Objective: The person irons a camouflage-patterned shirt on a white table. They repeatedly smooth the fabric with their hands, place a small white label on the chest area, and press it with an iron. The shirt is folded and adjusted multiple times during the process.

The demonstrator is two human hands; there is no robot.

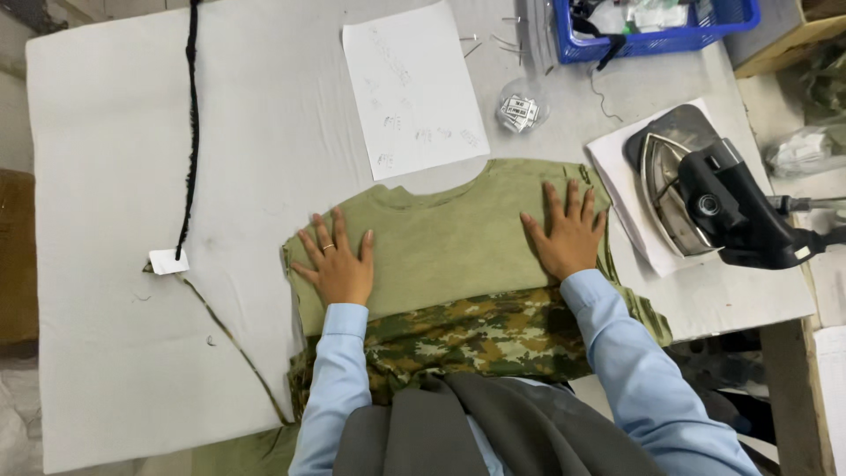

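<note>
White padded worktop (115,132) fills view; brown wooden furniture (16,256) off its left edge, wooden box (784,35) at its top-right corner; even light.

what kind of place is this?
Likely a garment workshop's pressing station: a padded white table, an iron on its pad, and both hands, left hand and right hand, flat on an olive shirt.

The light is soft and even, and it seems to come from above. The white padded table (123,132) looks bright but not shiny. Small soft shadows sit under the left hand (337,260) and the right hand (566,238). The black iron (718,207) shows a little shine on its metal part. The middle looks sharp. The edges bend a bit, and the corners look darker and blurrier.
</note>
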